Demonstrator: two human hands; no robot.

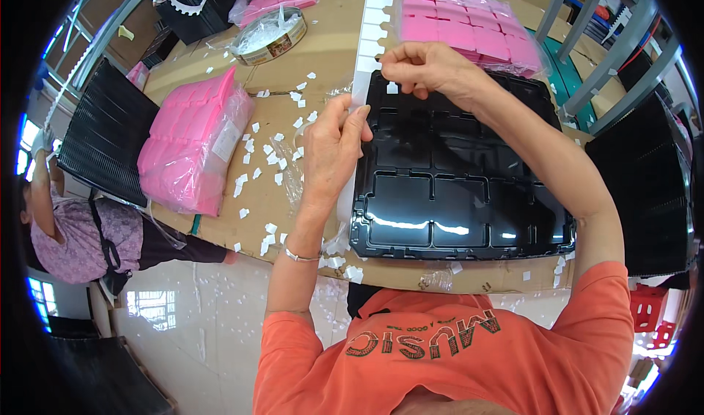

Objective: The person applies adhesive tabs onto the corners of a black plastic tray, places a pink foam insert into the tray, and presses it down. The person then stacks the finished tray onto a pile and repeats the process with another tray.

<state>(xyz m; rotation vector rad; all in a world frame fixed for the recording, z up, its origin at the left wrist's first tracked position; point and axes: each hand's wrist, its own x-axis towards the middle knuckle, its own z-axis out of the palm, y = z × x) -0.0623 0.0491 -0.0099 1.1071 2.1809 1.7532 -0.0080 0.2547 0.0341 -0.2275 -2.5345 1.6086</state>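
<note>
A long white strip [364, 61] with a notched edge runs from the far side of the table down along the left of a black plastic tray [458, 195]. The tray is divided into shallow compartments. My left hand [330, 149] pinches the strip between thumb and fingers, beside the tray's left edge. Over the tray's far left corner hovers my right hand [433, 70], its thumb and fingertips pressed together. What they hold, if anything, is too small to make out. Just below those fingers shows a small white piece [392, 89]; whether it touches them I cannot tell.
Small white scraps [271, 158] litter the cardboard-covered table [323, 23]. Plastic-wrapped pink stacks [187, 147] lie left and far right. A round tin [270, 37] stands at the back. Black ribbed panels [106, 133] flank both sides. At far left is another person [88, 224].
</note>
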